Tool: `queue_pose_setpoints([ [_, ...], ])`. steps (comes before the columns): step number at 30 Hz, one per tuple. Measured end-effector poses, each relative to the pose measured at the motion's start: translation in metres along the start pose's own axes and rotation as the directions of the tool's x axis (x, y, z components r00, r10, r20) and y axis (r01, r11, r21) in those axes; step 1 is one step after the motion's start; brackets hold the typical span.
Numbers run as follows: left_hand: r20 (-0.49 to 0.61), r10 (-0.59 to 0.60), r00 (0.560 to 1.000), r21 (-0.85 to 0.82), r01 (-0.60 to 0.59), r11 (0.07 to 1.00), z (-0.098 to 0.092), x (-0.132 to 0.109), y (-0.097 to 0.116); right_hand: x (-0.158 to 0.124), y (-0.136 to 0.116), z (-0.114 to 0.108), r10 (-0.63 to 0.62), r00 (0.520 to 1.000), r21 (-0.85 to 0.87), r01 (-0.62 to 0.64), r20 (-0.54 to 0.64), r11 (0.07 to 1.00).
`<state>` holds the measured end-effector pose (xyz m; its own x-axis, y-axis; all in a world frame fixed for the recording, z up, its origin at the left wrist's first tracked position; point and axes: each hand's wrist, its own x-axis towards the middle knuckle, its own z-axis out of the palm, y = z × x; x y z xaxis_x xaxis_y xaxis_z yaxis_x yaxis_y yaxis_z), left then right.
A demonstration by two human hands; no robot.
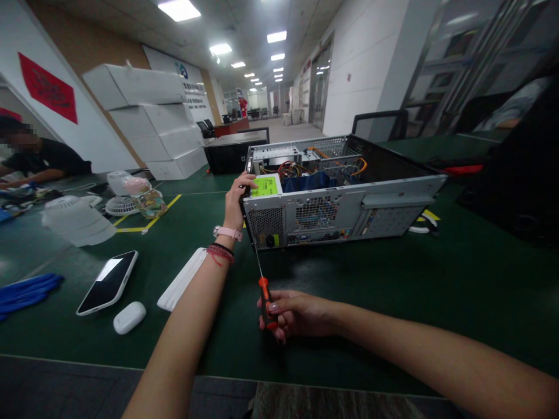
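Note:
An opened desktop computer case [375, 186] lies on the table with its rear panel toward me. Inside are cables and a power supply with a green label [265, 186]. My left hand [238, 195] grips the case's left rear corner, fingers over the top edge. In my right hand [297, 314] is a red and black screwdriver [267, 302], held by the handle between thumb and fingers. Its shaft points up and away, and its tip is at the lower left corner of the rear panel. Whether the tip sits in a screw is too small to tell.
On the green table [340, 349], to the left, lie a phone [109, 282], a white earbud case [130, 318], a long white item [181, 279] and blue gloves [28, 294]. Farther off are a fan [121, 205], a jar [151, 203] and stacked white boxes [152, 128]. Another person [48, 157] sits far left.

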<state>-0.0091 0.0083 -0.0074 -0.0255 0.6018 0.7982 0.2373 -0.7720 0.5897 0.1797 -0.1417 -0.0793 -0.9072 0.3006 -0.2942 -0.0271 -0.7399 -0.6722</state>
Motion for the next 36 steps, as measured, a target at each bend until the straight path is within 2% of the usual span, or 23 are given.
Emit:
queue_pose_setpoints([
  [8, -0.009, 0.002, 1.0, 0.003, -0.002, 1.0, 0.0008, -0.0001, 0.0009, -0.0009, 0.0, -0.0022, -0.01, 0.995, 0.006, 0.009, 0.096, 1.0],
  [20, -0.02, -0.005, 1.0, -0.023, 0.005, 1.0, 0.0013, 0.0006, -0.0001, -0.0011, -0.0004, -0.0021, -0.025, 0.994, 0.008, 0.024, 0.109, 1.0],
  [27, -0.023, -0.004, 1.0, 0.001, 0.004, 1.0, 0.0018, -0.0006, 0.0047, -0.0022, -0.0002, -0.0022, -0.026, 0.994, 0.004, 0.025, 0.104, 1.0],
  [36, -0.016, 0.0, 1.0, 0.01, 0.0, 1.0, 0.0014, 0.0001, 0.0017, -0.0009, 0.0032, -0.0035, -0.024, 0.999, 0.017, 0.024, 0.024, 1.0],
])
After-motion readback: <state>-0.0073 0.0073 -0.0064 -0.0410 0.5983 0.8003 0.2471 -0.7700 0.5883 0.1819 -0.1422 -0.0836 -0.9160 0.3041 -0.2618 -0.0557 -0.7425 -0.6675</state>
